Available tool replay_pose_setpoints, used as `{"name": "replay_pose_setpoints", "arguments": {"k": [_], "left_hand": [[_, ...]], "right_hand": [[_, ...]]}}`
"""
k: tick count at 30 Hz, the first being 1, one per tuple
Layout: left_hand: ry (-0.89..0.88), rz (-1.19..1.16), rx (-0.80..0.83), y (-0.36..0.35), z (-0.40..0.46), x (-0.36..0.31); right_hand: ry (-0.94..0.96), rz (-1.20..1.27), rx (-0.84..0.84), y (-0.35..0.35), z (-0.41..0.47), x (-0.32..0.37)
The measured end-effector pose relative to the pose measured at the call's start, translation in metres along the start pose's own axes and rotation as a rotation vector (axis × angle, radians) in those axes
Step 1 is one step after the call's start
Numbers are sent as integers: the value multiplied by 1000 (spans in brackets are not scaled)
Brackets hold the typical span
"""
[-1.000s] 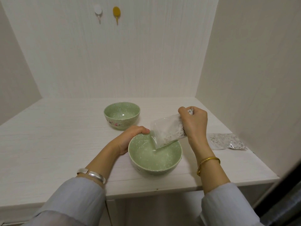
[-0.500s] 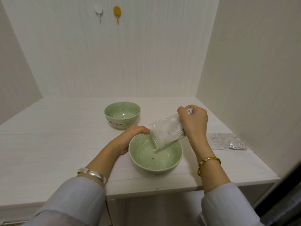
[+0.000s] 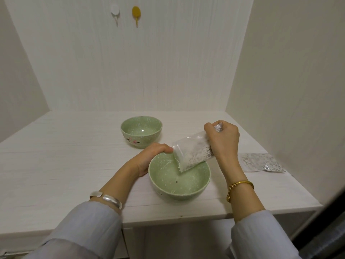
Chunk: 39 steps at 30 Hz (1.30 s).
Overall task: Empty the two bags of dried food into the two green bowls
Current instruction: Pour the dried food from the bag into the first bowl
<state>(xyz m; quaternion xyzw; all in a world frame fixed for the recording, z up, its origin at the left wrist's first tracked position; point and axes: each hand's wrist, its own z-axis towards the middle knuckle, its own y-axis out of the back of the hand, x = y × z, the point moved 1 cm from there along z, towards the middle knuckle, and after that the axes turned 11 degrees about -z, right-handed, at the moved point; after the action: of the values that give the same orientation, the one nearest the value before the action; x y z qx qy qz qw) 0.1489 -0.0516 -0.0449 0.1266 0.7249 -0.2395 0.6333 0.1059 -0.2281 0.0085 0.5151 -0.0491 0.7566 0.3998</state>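
- Your right hand point(image 3: 222, 141) is clenched on the upper, closed end of the clear bag point(image 3: 190, 156), which tilts mouth-down into the near green bowl point(image 3: 179, 177); your left hand point(image 3: 151, 158) grasps that bowl's far-left rim.
- Only a few strands lie in the bowl so far, while most of the dried food sits bunched in the bag — so the pour looks barely begun.
- Hold the bag's mouth inside the rim, low over the bowl's middle, and lift the closed end higher; a gentle shake should loosen the clump.
- Keep your left grip firm so the bowl does not slide on the tabletop point(image 3: 65, 156).
- The far green bowl point(image 3: 141, 131) stands empty, well apart; the second bag point(image 3: 261, 162) lies flat at the right, near the wall.
- Hard to judge — whether the bag's mouth is fully open, since the clear film blurs against the bowl.
- Your right fingers are hidden behind the bag, and what the second bag contains is too glittery to make out.
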Motion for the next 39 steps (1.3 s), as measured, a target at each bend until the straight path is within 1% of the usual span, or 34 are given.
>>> {"name": "replay_pose_setpoints", "arguments": {"k": [10, 20, 30, 39], "left_hand": [[-9, -12, -1, 3, 2, 2], [-23, 5, -9, 4, 3, 3], [-35, 2, -11, 2, 2, 2], [-30, -5, -15, 0, 0, 0]], "right_hand": [[15, -49, -12, -1, 0, 1], [31, -33, 3, -1, -1, 1], [62, -90, -8, 0, -1, 1], [24, -67, 10, 0, -2, 3]]}}
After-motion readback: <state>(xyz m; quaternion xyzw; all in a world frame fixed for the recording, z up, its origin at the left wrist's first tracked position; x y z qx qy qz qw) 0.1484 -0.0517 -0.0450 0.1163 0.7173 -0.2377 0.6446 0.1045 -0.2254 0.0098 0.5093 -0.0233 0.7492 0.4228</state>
